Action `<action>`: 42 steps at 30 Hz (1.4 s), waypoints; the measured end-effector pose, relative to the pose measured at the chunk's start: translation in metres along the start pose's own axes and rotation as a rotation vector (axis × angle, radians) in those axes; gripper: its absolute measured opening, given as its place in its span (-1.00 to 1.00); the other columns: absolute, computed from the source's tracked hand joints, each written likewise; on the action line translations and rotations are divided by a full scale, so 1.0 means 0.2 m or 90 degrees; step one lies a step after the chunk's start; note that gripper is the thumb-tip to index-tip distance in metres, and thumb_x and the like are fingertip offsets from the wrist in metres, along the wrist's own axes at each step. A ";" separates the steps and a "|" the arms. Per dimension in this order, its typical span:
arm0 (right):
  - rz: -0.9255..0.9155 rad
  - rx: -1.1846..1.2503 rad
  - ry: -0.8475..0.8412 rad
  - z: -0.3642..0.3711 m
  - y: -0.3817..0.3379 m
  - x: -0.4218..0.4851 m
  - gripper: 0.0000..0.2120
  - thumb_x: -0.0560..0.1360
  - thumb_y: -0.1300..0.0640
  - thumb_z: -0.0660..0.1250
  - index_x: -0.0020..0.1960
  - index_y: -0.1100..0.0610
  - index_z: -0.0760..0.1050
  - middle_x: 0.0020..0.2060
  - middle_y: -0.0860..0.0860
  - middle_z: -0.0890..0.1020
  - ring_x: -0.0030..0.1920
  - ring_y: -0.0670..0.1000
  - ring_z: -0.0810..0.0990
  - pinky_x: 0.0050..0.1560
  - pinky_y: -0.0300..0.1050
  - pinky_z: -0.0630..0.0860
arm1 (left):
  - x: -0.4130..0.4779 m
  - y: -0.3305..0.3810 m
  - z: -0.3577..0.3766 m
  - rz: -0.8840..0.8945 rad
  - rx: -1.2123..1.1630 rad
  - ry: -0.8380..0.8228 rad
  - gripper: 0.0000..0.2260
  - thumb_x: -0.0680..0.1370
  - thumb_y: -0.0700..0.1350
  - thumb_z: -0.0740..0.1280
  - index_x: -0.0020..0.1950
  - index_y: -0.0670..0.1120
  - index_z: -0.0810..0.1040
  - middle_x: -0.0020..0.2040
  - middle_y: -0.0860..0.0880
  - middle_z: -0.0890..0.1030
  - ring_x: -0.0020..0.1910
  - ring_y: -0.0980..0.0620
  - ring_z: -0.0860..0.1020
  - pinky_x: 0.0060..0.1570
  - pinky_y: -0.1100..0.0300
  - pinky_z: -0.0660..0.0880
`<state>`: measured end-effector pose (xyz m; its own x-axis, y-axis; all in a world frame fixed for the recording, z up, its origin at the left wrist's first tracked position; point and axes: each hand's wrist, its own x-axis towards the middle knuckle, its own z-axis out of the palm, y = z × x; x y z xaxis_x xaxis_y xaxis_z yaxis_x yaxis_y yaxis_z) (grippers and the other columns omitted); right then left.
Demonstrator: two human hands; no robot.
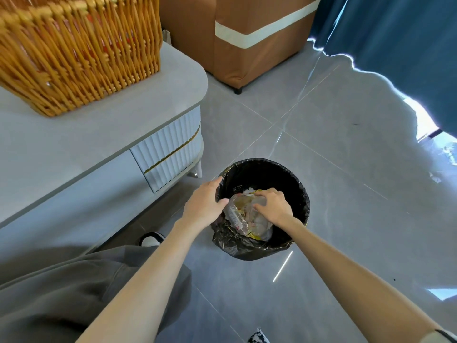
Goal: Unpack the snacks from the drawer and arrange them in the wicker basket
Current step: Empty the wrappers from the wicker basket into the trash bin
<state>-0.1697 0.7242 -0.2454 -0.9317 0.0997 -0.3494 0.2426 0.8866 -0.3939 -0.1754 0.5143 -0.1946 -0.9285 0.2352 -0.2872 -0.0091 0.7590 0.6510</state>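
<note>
The wicker basket (81, 53), of orange-yellow weave, stands upright on the grey bench (74, 144) toward its far right corner, with something red showing through the strands. The drawer (170, 154) has a pale ribbed front with a gold wavy line and sits under the bench's right end. A crumpled clear wrapper (244, 214) lies in the black-lined bin (284, 174).

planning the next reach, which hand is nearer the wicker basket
Left. The left hand holds the bin rim on the side toward the table, nearer the wicker basket; the right hand is farther off, inside the bin holding the clear wrapper.
</note>
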 end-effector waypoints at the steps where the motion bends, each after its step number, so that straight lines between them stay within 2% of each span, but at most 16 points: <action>1: -0.012 0.032 0.018 -0.04 -0.02 -0.03 -0.65 0.54 0.05 0.31 0.32 -0.03 0.49 0.29 0.06 0.48 0.30 0.10 0.40 0.19 0.04 0.48 | -0.01 0.03 -0.03 0.002 0.013 0.020 -0.46 0.58 0.01 0.30 0.53 0.03 0.21 0.46 -0.01 0.36 0.43 -0.06 0.34 0.33 -0.10 0.38; 3: -0.047 0.087 0.058 -0.13 -0.08 -0.11 -0.69 0.55 0.09 0.30 0.28 -0.03 0.52 0.26 0.01 0.52 0.22 0.03 0.49 0.11 -0.06 0.52 | -0.05 0.09 -0.10 0.017 0.035 0.061 -0.50 0.60 0.00 0.28 0.52 0.03 0.24 0.44 -0.01 0.39 0.41 -0.05 0.37 0.32 -0.08 0.40; 4: -0.070 0.100 0.077 -0.18 -0.11 -0.16 -0.70 0.56 0.10 0.29 0.28 -0.03 0.52 0.25 -0.02 0.53 0.16 -0.02 0.52 0.04 -0.18 0.51 | -0.08 0.12 -0.14 0.029 0.044 0.083 -0.51 0.60 -0.01 0.27 0.51 0.02 0.25 0.42 -0.02 0.41 0.39 -0.03 0.38 0.30 -0.05 0.41; 6: -0.116 0.114 0.109 -0.29 -0.17 -0.24 -0.70 0.57 0.10 0.29 0.29 -0.02 0.51 0.22 -0.09 0.54 0.06 -0.11 0.51 -0.11 -0.42 0.39 | -0.14 0.18 -0.23 0.060 0.065 0.138 -0.54 0.61 -0.03 0.25 0.51 0.01 0.27 0.39 -0.01 0.44 0.35 -0.01 0.42 0.26 0.02 0.45; 7: -0.137 0.126 0.122 -0.35 -0.21 -0.27 -0.70 0.57 0.10 0.29 0.29 -0.03 0.51 0.20 -0.10 0.55 0.05 -0.13 0.51 -0.14 -0.46 0.35 | -0.18 0.21 -0.29 0.071 0.074 0.168 -0.55 0.61 -0.04 0.25 0.50 0.01 0.29 0.39 -0.01 0.44 0.34 -0.02 0.42 0.24 0.04 0.44; 11: -0.225 0.173 0.164 -0.57 -0.41 -0.35 -0.72 0.58 0.12 0.28 0.27 -0.03 0.52 0.18 -0.10 0.57 0.02 -0.11 0.56 -0.15 -0.41 0.43 | -0.32 0.28 -0.57 0.109 0.071 0.293 -0.60 0.61 -0.09 0.25 0.46 -0.01 0.36 0.38 -0.02 0.45 0.34 -0.03 0.42 0.25 0.04 0.40; 16: -0.315 0.166 0.203 -0.74 -0.73 -0.34 -0.71 0.57 0.15 0.27 0.27 -0.04 0.52 0.19 -0.10 0.57 0.04 -0.11 0.52 -0.09 -0.31 0.38 | -0.45 0.29 -0.97 0.142 0.121 0.471 -0.59 0.60 -0.13 0.28 0.45 -0.06 0.38 0.34 -0.04 0.47 0.32 -0.04 0.40 0.23 0.04 0.42; 20: -0.393 0.182 0.214 -0.85 -1.04 -0.32 -0.70 0.57 0.16 0.28 0.28 -0.02 0.51 0.21 -0.09 0.56 0.02 -0.12 0.49 -0.04 -0.28 0.40 | -0.47 0.21 -1.26 0.129 0.222 0.567 -0.53 0.58 -0.11 0.31 0.48 -0.10 0.32 0.42 -0.07 0.39 0.42 -0.06 0.31 0.36 -0.01 0.31; 23: -0.465 0.160 0.243 -0.92 -1.29 -0.29 -0.71 0.57 0.16 0.28 0.28 0.00 0.51 0.20 -0.08 0.56 0.08 -0.12 0.47 0.07 -0.20 0.46 | -0.44 0.10 -1.45 0.019 0.298 0.498 -0.45 0.60 0.05 0.25 0.53 -0.09 0.20 0.52 -0.07 0.24 0.53 -0.11 0.13 0.48 -0.12 0.10; 26: -0.524 0.133 0.268 -0.97 -1.54 -0.22 -0.72 0.57 0.15 0.29 0.26 0.00 0.52 0.19 -0.06 0.57 0.21 -0.07 0.46 0.20 -0.16 0.42 | -0.39 -0.01 -1.59 -0.055 0.316 0.413 -0.45 0.62 0.19 0.08 0.54 -0.06 0.19 0.53 -0.04 0.25 0.54 -0.10 0.08 0.49 -0.14 0.00; 29: -0.551 0.096 0.294 -1.01 -1.81 -0.08 -0.75 0.57 0.09 0.29 0.24 0.02 0.53 0.18 -0.04 0.59 0.25 -0.02 0.45 0.24 -0.10 0.43 | -0.37 -0.09 -1.68 -0.024 0.368 0.375 -0.46 0.62 0.22 -0.08 0.52 0.01 0.25 0.50 0.02 0.31 0.54 -0.05 0.11 0.49 -0.08 -0.04; 31: -0.536 0.045 0.290 -1.03 -1.98 0.04 -0.72 0.56 -0.02 0.30 0.24 0.00 0.53 0.19 -0.04 0.57 0.26 0.01 0.44 0.20 -0.04 0.48 | -0.36 -0.14 -1.73 0.043 0.416 0.387 -0.41 0.61 0.25 -0.18 0.45 0.01 0.37 0.41 0.02 0.42 0.47 -0.03 0.23 0.48 -0.01 0.07; 33: -0.498 -0.070 0.228 -1.03 -2.15 0.16 -0.65 0.54 -0.10 0.31 0.27 0.00 0.50 0.24 0.00 0.52 0.29 0.06 0.39 0.17 0.01 0.49 | -0.35 -0.16 -1.76 0.112 0.420 0.416 -0.26 0.57 0.31 -0.30 0.34 -0.03 0.49 0.27 0.00 0.54 0.35 -0.05 0.36 0.37 0.04 0.26; 36: -0.426 -0.236 0.062 -1.00 -2.38 0.30 -0.40 0.46 -0.21 0.36 0.40 0.04 0.38 0.33 0.07 0.45 0.32 0.13 0.39 0.29 0.09 0.42 | -0.33 -0.19 -1.79 0.129 0.388 0.423 -0.27 0.52 0.30 -0.27 0.32 -0.01 0.50 0.23 0.01 0.54 0.33 -0.03 0.34 0.31 0.11 0.31; 39: -0.347 -0.323 -0.066 -0.94 -2.51 0.40 -0.22 0.47 -0.09 0.41 0.55 0.11 0.12 0.47 0.12 0.30 0.42 0.16 0.33 0.39 0.07 0.34 | -0.31 -0.21 -1.80 0.150 0.419 0.416 -0.16 0.52 0.29 -0.45 0.28 -0.02 0.51 0.22 0.01 0.54 0.33 -0.06 0.34 0.32 0.10 0.31; 42: -0.286 -0.368 -0.081 -0.88 -2.55 0.45 -0.30 0.54 0.07 0.36 0.56 0.14 0.09 0.47 0.13 0.30 0.41 0.15 0.35 0.32 0.01 0.38 | -0.28 -0.24 -1.81 0.138 0.433 0.421 -0.17 0.54 0.28 -0.45 0.17 -0.04 0.56 0.13 0.01 0.57 0.28 -0.07 0.38 0.28 0.09 0.35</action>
<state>-0.4239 0.3609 0.0735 -0.8607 -0.3509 -0.3689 -0.3685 0.9293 -0.0242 -0.2562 0.2446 0.0436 -0.9080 0.1795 0.3786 0.2096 0.9770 0.0393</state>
